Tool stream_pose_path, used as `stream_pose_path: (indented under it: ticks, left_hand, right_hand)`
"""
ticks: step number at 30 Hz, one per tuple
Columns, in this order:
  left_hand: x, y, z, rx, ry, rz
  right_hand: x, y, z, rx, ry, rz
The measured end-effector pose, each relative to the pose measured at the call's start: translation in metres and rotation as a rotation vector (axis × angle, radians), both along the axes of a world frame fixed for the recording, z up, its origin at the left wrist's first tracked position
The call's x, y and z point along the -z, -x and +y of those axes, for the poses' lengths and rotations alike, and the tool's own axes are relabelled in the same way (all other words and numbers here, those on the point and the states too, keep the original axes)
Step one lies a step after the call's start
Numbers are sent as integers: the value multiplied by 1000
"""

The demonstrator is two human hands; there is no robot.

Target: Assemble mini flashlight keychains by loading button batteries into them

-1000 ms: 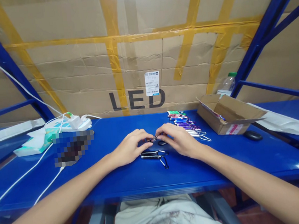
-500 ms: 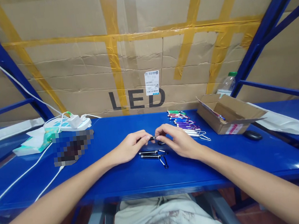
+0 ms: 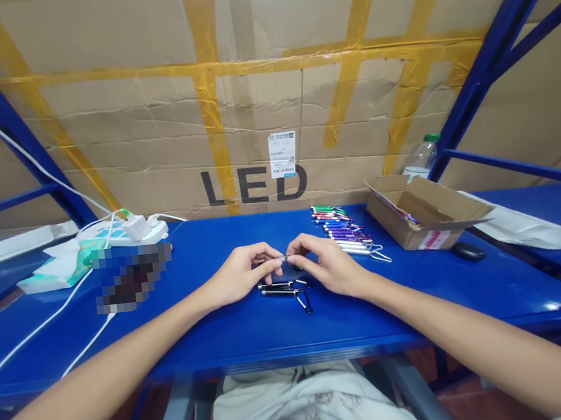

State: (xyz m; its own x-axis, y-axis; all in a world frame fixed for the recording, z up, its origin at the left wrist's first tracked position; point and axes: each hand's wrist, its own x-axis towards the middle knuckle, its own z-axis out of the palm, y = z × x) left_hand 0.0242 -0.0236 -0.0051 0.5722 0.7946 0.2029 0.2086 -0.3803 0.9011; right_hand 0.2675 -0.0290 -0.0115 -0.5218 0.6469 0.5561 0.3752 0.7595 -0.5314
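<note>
My left hand (image 3: 247, 270) and my right hand (image 3: 327, 265) meet above the middle of the blue table, each closed in a pinch. Between their fingertips is a slim tube with a carabiner clip (image 3: 285, 258); only a short silvery bit shows, and the fingers hide most of it. A dark curved part shows just below the right fingers. Two black tubes with carabiner clips (image 3: 280, 292) lie side by side on the table, right under the hands. Beyond my right hand is a row of similar tubes (image 3: 340, 234) in green, red, blue, purple and silver.
At the right stands an open cardboard box (image 3: 412, 223), with a black computer mouse (image 3: 468, 251) beside it and a plastic bottle (image 3: 422, 155) behind. On the left are a power strip (image 3: 155, 232), a tissue pack (image 3: 54, 277), white cables and a blurred-out object (image 3: 135, 279).
The fingertips have shifted on the tube, and less of its black body shows between them. A left finger now extends lower. The whole view has moved slightly.
</note>
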Motion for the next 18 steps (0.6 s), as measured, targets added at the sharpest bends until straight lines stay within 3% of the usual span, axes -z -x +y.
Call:
stream_pose_path:
  ticks: [4,9,12,15,18]
  left_hand:
    - [-1,0,-2,-26,-109,10]
    - [0,2,-4,-96,-456,124]
    - [2,4,-3,-109,-792,200]
    - [2,6,0,-114,-1211,280]
    - [-1,8,0,-117,-1457,324]
  right_hand:
    - [0,4,-1,15,113,103]
    - [0,4,-3,12,163,173]
    - [1,5,-3,-4,220,194]
    - [1,7,-2,-68,382,285]
    - [-1,8,0,-126,555,351]
